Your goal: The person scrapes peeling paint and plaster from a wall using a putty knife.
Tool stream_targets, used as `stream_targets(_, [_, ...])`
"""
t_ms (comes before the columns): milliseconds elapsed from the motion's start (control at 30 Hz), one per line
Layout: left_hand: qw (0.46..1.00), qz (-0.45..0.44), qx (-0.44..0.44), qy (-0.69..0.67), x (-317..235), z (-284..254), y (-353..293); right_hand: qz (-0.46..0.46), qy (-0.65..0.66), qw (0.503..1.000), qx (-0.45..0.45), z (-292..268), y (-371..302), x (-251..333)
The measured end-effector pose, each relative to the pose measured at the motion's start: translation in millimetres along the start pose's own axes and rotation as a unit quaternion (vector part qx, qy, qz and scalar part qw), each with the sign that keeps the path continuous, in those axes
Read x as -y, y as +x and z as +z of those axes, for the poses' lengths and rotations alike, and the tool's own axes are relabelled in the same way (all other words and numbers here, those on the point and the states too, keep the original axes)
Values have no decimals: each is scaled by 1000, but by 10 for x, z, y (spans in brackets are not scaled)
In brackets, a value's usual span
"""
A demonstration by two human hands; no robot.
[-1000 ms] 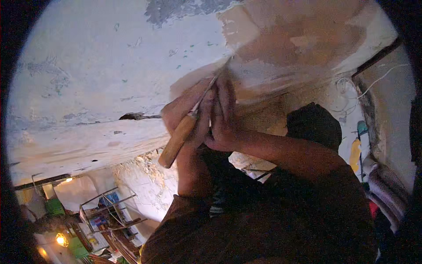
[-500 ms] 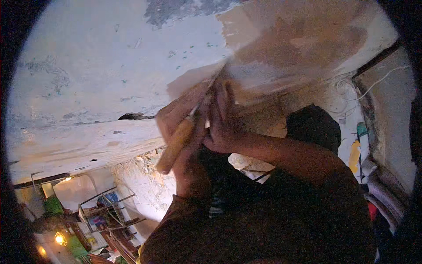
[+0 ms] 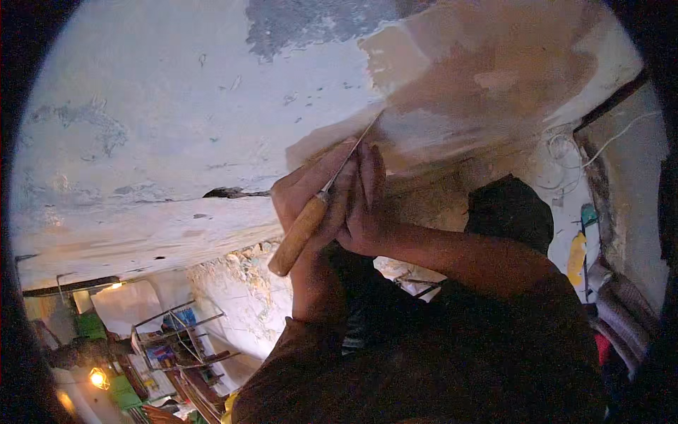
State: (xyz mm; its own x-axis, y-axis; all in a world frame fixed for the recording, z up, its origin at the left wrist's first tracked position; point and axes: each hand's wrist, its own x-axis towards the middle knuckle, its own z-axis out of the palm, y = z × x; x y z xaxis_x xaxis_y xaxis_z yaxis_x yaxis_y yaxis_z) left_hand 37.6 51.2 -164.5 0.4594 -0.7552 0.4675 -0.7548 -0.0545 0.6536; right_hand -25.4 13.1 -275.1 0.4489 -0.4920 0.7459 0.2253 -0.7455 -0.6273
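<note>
Both my hands are raised to a pale plastered surface (image 3: 176, 106), which carries a brown smoothed patch (image 3: 487, 78). Between them is a wooden-handled putty knife (image 3: 300, 233), its thin blade edge-on to me and its tip at the lower left part of the patch. My left hand (image 3: 307, 184) is closed around the knife, behind the handle and the start of the blade. Alongside the blade, the fingers of my right hand (image 3: 364, 191) are bent together and press on it. Part of the blade and several fingertips are hidden.
A dark crack (image 3: 233, 192) runs by the lower edge of the plaster. Beyond my right forearm is a dark rounded shape (image 3: 512, 212) I cannot make out. A white cable (image 3: 611, 141) hangs at the right. Lower left are a metal frame (image 3: 176, 336) and a lit lamp (image 3: 99, 379).
The whole view has shifted, so plaster, hands and knife all appear further right and lower. My hands, blurred before, are sharper now, with the same hold on the putty knife.
</note>
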Motion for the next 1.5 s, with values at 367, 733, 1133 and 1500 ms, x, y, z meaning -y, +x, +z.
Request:
stream_targets(367, [999,-49,0,20,-3,35,-9,-27,-28,995,94,44,-46,-49])
stream_targets(733, [998,24,-30,-45,-75,76,106,-13,-63,997,34,24,-2,4])
stream_targets(1133, [1000,-9,-27,-8,-64,93,62,6,-2,1000,-14,60,15,0])
stream_targets(1500, [999,-4,-25,-35,-44,135,18,-18,-24,1000,-8,68,-15,-94])
